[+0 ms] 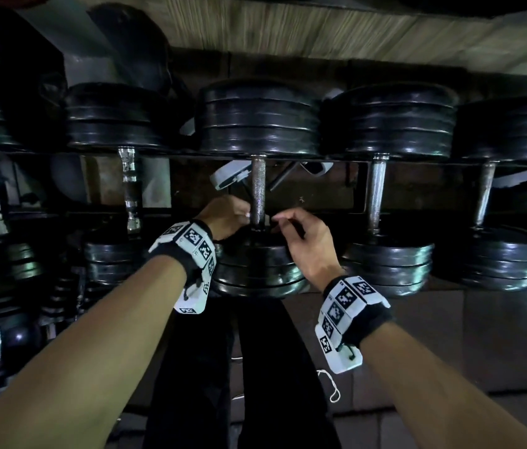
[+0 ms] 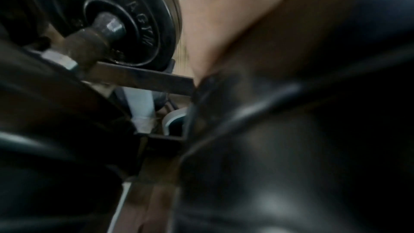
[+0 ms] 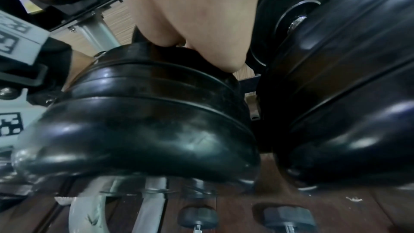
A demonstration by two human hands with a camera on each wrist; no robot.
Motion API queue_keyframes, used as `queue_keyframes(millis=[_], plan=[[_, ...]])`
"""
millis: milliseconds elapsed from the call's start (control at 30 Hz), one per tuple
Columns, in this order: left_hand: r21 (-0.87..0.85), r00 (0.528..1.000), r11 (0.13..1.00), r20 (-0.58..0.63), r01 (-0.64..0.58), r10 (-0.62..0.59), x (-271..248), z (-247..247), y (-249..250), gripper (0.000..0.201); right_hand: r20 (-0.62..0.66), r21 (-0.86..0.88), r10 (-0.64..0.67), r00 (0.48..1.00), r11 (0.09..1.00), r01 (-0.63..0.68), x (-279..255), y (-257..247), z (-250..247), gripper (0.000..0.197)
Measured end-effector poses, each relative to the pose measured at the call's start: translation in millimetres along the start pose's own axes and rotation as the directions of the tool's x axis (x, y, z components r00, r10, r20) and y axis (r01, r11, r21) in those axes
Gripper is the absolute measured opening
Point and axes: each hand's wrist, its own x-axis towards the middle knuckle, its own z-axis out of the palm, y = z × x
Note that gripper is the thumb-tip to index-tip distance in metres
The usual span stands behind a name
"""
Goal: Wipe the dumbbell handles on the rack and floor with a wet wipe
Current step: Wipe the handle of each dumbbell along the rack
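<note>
Black plate dumbbells lie in a row on the rack. The middle dumbbell's knurled steel handle (image 1: 258, 186) runs from its far plates (image 1: 258, 118) to its near plates (image 1: 255, 270). My left hand (image 1: 229, 218) is at the left of the handle's near end and my right hand (image 1: 291, 228) at the right, both with curled fingers. Small white bits of the wet wipe (image 1: 267, 218) show between the fingertips and the handle; most of it is hidden. In the wrist views only my palms (image 2: 224, 24) (image 3: 190, 15) and black plates (image 3: 145, 121) show.
Neighbouring dumbbells have a chrome handle (image 1: 129, 189) on the left and steel handles (image 1: 376, 192) (image 1: 484, 196) on the right. Small dumbbells (image 3: 198, 219) lie on the floor under the rack. My black-trousered legs (image 1: 239, 367) and a white cord (image 1: 330, 387) are below.
</note>
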Motion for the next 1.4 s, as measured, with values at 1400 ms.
queue_keyframes(millis=[1400], plan=[[-0.175,0.937,0.959,-0.309,-0.223,0.162,-74,5,38,0.017,0.348,0.062,-0.002,0.938,0.998,-0.021,5,-16,-23,0.028]])
